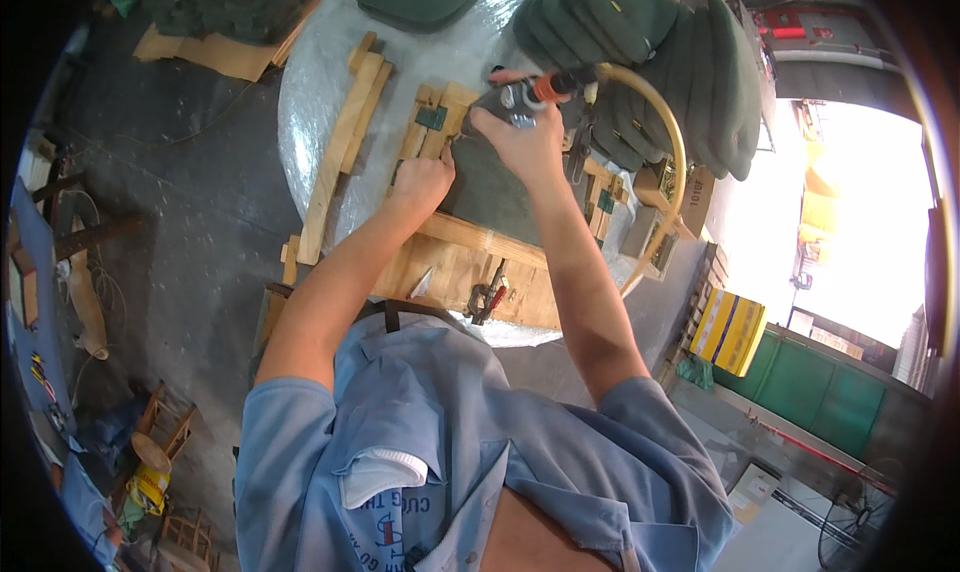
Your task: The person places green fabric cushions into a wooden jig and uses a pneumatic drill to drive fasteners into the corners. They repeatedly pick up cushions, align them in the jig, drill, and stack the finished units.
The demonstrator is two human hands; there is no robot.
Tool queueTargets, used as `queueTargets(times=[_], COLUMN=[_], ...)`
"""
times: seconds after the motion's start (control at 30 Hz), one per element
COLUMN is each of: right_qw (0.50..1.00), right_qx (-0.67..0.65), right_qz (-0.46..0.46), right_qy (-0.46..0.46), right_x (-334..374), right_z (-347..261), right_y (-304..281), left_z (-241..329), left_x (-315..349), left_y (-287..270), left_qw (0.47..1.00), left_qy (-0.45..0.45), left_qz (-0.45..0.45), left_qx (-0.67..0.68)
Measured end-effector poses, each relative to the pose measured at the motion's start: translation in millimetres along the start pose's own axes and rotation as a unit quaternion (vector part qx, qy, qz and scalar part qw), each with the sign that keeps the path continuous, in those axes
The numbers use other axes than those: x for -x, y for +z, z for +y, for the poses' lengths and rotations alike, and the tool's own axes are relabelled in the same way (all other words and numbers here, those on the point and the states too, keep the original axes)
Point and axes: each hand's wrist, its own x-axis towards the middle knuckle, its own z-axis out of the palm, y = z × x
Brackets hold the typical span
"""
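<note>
sitting over the dark green pad [490, 187], the air tool [515, 100] looks heavy and hard, best gripped round its body, where the right hand [530, 144] wraps its fingers; its yellow hose [677, 137] may tug. the left hand [424, 180], mostly curled, is at the soft-looking pad's left edge; whether it pinches anything, i cannot tell.

Daylight pours through a wide opening [865, 192] near three o'clock.
Toward four o'clock, a blue-striped yellow package [730, 334] sits near green panels [815, 380]; around eight, a yellow bag [150, 490] lies close to wooden frames [185, 540].
</note>
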Motion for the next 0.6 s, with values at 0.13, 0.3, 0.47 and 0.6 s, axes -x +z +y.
queueTargets(times=[0.13,0.3,0.47,0.6], right_qw=[0.997,0.994,0.994,0.997], right_qx=[0.044,0.049,0.038,0.023], right_qz=[-0.064,-0.098,-0.103,-0.074], right_qy=[0.004,-0.026,-0.011,-0.008], right_x=[-19,-29,-27,-28], right_z=[-9,2,1,6], right_y=[7,10,15,16], left_z=[0,1,-1,-2], left_x=[-1,-3,0,7], left_y=[2,1,2,6], left_qw=[1.000,0.999,0.999,0.998], left_qy=[-0.012,-0.023,-0.021,0.016], left_qz=[-0.018,-0.041,-0.034,-0.006], left_qx=[0.015,0.025,0.036,0.065])
